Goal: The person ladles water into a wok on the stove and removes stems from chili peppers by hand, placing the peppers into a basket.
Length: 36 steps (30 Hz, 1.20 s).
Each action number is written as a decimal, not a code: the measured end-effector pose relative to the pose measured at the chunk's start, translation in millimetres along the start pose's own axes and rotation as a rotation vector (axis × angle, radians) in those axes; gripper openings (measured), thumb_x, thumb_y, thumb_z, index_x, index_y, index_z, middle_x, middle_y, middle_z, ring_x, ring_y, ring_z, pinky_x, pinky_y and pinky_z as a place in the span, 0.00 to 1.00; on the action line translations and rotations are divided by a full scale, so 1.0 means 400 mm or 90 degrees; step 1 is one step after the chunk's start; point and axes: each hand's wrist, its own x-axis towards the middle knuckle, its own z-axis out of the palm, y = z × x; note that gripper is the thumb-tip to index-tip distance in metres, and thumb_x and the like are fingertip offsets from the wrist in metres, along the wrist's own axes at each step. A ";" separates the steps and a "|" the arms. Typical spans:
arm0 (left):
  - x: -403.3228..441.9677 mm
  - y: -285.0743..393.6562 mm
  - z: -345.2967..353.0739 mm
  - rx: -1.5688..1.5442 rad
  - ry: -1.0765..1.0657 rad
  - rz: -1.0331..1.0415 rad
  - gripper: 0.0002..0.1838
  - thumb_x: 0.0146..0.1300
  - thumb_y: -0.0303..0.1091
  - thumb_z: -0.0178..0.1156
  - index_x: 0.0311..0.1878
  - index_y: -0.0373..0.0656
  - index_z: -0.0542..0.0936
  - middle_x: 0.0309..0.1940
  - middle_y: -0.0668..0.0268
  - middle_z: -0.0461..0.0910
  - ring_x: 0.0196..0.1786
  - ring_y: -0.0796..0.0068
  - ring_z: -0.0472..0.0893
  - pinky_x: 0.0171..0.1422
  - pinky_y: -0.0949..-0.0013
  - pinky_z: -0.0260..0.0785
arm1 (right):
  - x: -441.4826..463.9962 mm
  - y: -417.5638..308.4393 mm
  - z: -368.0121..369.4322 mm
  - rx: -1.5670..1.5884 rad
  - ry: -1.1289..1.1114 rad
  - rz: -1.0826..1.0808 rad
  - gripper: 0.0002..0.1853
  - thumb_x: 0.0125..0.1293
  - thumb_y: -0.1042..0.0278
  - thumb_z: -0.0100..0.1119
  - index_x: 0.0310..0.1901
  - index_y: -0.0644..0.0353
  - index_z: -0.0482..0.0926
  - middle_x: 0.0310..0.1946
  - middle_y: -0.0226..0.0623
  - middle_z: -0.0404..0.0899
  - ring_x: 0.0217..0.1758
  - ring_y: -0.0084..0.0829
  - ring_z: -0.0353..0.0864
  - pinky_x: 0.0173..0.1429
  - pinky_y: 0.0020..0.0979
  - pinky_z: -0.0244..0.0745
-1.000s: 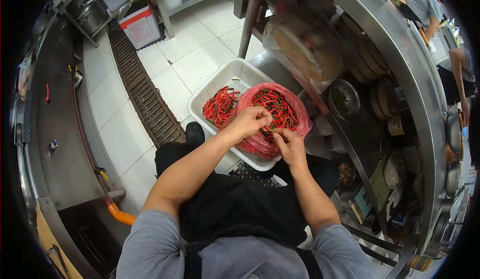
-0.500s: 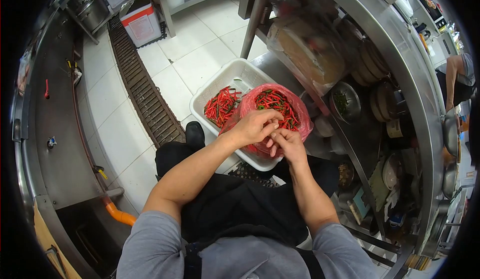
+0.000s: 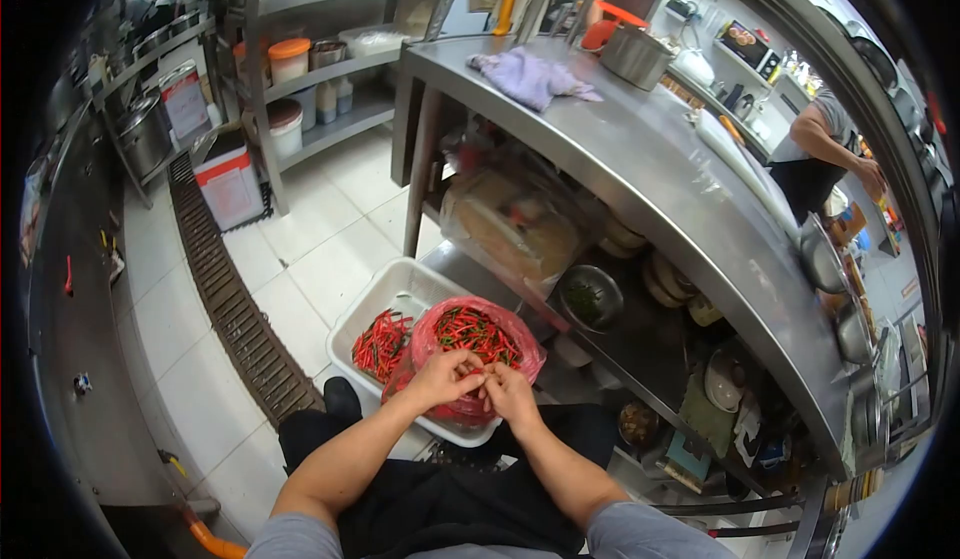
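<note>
A white perforated basket stands in front of my lap. On its left side lies a loose pile of red chilies. A pink plastic bag, open at the top and full of red and green chilies, fills its right side. My left hand is over the bag's near edge, fingers pinched together. My right hand meets it there, its fingers also closed. Whatever lies between the fingertips is too small to name.
A steel counter curves along the right, with a cloth and a pot on top and bowls beneath. Another person stands beyond it. A floor drain grate runs at left, near a white and red box.
The view has tilted up, showing more of the counter and shelves, and the basket appears lower in the picture. Both hands stay together over the bag, with fingers shifted slightly.
</note>
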 end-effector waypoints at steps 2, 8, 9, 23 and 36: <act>-0.005 0.023 0.002 0.087 -0.020 0.000 0.10 0.58 0.31 0.64 0.42 0.39 0.79 0.31 0.66 0.81 0.33 0.79 0.79 0.38 0.73 0.73 | -0.012 -0.012 -0.008 -0.012 -0.001 0.033 0.08 0.68 0.71 0.48 0.38 0.66 0.75 0.19 0.32 0.76 0.14 0.22 0.73 0.19 0.24 0.67; -0.009 -0.031 0.020 -0.139 0.017 -0.101 0.09 0.60 0.31 0.63 0.42 0.39 0.80 0.29 0.65 0.81 0.30 0.78 0.79 0.34 0.75 0.71 | -0.043 -0.013 -0.013 0.011 -0.010 0.000 0.09 0.69 0.68 0.49 0.39 0.64 0.76 0.18 0.30 0.74 0.15 0.21 0.72 0.20 0.25 0.66; -0.008 -0.021 0.016 -0.336 0.004 -0.230 0.08 0.61 0.31 0.63 0.41 0.38 0.79 0.29 0.65 0.81 0.30 0.79 0.79 0.32 0.78 0.70 | -0.051 -0.019 -0.013 0.012 -0.008 0.000 0.09 0.69 0.68 0.49 0.39 0.64 0.76 0.18 0.30 0.74 0.15 0.21 0.72 0.20 0.25 0.66; -0.017 0.014 -0.044 -0.460 0.038 -0.295 0.08 0.66 0.38 0.58 0.38 0.44 0.75 0.30 0.67 0.79 0.30 0.78 0.80 0.27 0.78 0.66 | -0.091 -0.114 -0.047 -0.295 0.109 -0.299 0.08 0.64 0.70 0.57 0.41 0.63 0.81 0.25 0.41 0.82 0.25 0.26 0.80 0.33 0.30 0.76; -0.023 0.020 -0.083 -0.518 0.035 -0.254 0.08 0.62 0.31 0.54 0.44 0.42 0.75 0.29 0.66 0.79 0.31 0.73 0.80 0.33 0.75 0.69 | 0.190 -0.264 -0.398 -0.650 0.352 -0.441 0.11 0.58 0.72 0.57 0.43 0.59 0.82 0.43 0.46 0.80 0.47 0.46 0.79 0.52 0.40 0.74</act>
